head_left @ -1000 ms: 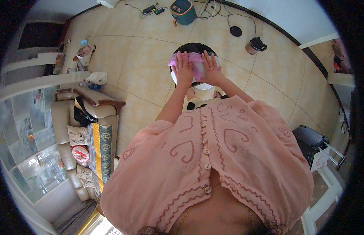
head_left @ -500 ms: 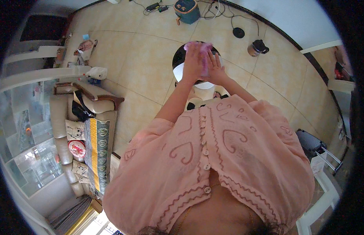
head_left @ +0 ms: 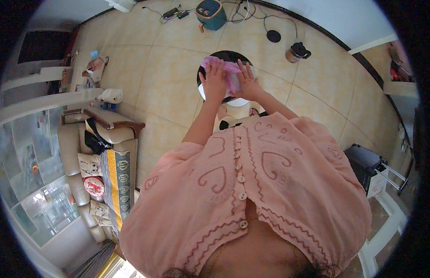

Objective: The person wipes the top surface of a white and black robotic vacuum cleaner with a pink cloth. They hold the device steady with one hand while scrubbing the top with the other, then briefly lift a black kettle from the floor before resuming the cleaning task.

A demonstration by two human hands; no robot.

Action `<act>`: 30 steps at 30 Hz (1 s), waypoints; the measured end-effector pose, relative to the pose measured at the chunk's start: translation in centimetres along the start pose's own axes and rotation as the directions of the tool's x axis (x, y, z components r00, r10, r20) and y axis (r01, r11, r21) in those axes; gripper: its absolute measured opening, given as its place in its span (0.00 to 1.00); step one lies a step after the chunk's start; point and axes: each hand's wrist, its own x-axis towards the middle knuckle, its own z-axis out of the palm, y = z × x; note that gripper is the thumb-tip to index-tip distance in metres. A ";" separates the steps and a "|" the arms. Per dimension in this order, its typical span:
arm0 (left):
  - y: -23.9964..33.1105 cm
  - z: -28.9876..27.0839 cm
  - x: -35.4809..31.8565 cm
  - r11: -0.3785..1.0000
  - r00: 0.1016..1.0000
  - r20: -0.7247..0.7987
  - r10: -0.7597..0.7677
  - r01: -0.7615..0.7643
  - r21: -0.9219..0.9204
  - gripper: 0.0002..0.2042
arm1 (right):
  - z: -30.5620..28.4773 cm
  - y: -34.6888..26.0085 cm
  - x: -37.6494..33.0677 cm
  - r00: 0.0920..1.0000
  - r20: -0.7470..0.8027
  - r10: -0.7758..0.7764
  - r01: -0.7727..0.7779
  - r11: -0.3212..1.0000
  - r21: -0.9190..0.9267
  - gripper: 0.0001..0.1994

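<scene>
In front of me stands a small round table point(head_left: 247, 56) with a glossy black and white top. A thin, crumpled pink-purple sheet point(head_left: 232, 68), like a plastic bag, lies on it. My left hand point(head_left: 213, 84) rests flat on the sheet's left part, its fingers stretched forward and its thumb out to the side. At the sheet's right edge lies my right hand point(head_left: 249, 84), palm down with fingers spread. Between the hands a pale greyish patch shows under or within the sheet; I cannot make out what it is.
A dark green appliance point(head_left: 211, 16) stands beyond the table, among cables. To the right are a round black base point(head_left: 273, 36) and a kettle point(head_left: 297, 53) on the tiled floor. A sofa point(head_left: 76, 157) lines the left side; a black case point(head_left: 363, 157) is at right.
My hands have moved apart, the left one leftward. The pink sheet reaches farther left, and more of it shows between them. The whole view has shifted slightly.
</scene>
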 end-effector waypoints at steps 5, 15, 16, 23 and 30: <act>-2.3 -3.7 1.8 0.742 0.895 0.161 -0.415 0.436 -0.510 0.15 | -1.5 -0.5 -0.3 0.998 0.026 0.052 -0.053 0.998 0.030 0.57; 1.7 -6.6 1.9 0.038 0.827 0.462 -0.319 0.498 -0.866 0.19 | -5.4 -0.8 0.0 0.918 -0.363 0.158 0.103 0.791 0.603 0.23; 2.2 -6.5 1.7 0.053 0.836 0.464 -0.294 0.499 -0.865 0.20 | -5.9 -1.2 -0.3 0.889 -0.449 0.089 0.189 0.821 0.539 0.23; 4.0 -5.6 1.8 0.371 0.758 0.624 -0.190 0.644 -0.669 0.24 | -7.0 -1.7 -1.9 0.796 -0.591 0.128 0.290 0.777 0.559 0.12; 1.3 -4.4 -0.1 0.779 0.976 0.106 -0.191 0.216 -0.589 0.11 | -10.8 1.9 -3.6 0.759 -0.497 0.421 0.004 0.760 0.650 0.13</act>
